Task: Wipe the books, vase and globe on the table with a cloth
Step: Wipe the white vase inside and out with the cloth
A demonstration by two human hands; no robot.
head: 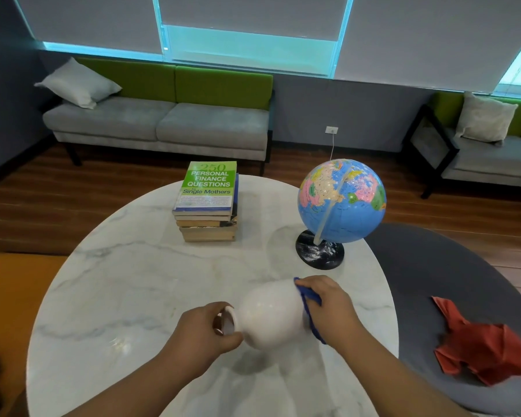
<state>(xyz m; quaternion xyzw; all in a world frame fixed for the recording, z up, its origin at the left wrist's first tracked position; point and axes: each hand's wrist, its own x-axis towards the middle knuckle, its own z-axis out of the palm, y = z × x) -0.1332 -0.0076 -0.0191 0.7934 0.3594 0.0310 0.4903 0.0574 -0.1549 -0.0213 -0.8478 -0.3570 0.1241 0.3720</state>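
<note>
A white vase (269, 316) is held on its side above the round marble table (127, 281), its mouth pointing left. My left hand (203, 334) grips the vase's neck and rim. My right hand (328, 305) presses a blue cloth (309, 311) against the vase's base end. A stack of several books (207, 203) with a green cover on top stands at the table's far middle. A blue globe (342, 200) on a black stand sits at the far right of the table.
A red cloth (481, 346) lies crumpled on a dark grey seat (427, 266) to the right of the table. A grey and green sofa (160, 118) stands against the far wall, another sofa (491, 155) at the right. The floor is wooden.
</note>
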